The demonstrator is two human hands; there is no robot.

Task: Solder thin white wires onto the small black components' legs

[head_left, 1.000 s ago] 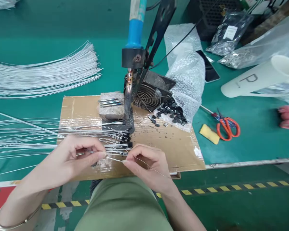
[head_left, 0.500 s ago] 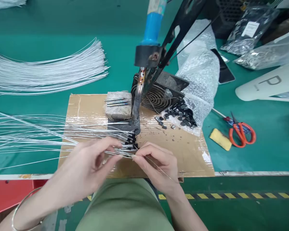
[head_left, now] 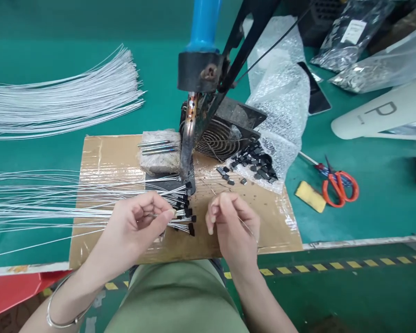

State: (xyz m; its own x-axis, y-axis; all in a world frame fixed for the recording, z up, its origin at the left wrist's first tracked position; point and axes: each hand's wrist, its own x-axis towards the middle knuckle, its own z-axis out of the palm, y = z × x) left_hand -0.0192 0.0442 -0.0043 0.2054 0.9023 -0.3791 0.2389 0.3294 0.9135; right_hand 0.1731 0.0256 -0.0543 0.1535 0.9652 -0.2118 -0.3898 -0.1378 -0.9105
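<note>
My left hand (head_left: 138, 222) pinches white wires (head_left: 93, 213) between thumb and forefinger, close to their ends. Just beyond those fingertips, black connectors (head_left: 191, 229) cap several wire ends lying over the cardboard (head_left: 277, 231). A gap to the right, my right hand (head_left: 234, 222) is closed around a thin solder wire (head_left: 244, 224), whose free end pokes out above the fingers. The soldering iron (head_left: 187, 152), with its blue handle (head_left: 204, 25), hangs from a black stand; its tip points down behind the connectors, apart from both hands.
A wrapped block (head_left: 159, 162) carries metal tips beside a black fan (head_left: 218, 138). Loose black connectors (head_left: 258, 162) spill from bubble wrap (head_left: 280, 101). Orange-handled scissors (head_left: 339, 187) and a yellow sponge (head_left: 310, 196) lie right. A white wire bundle (head_left: 72, 101) lies at back left.
My hands have parted: the right one has drawn away rightward and slightly up with the solder wire. Wire ends with black connectors now show in the gap. The view has shifted slightly.
</note>
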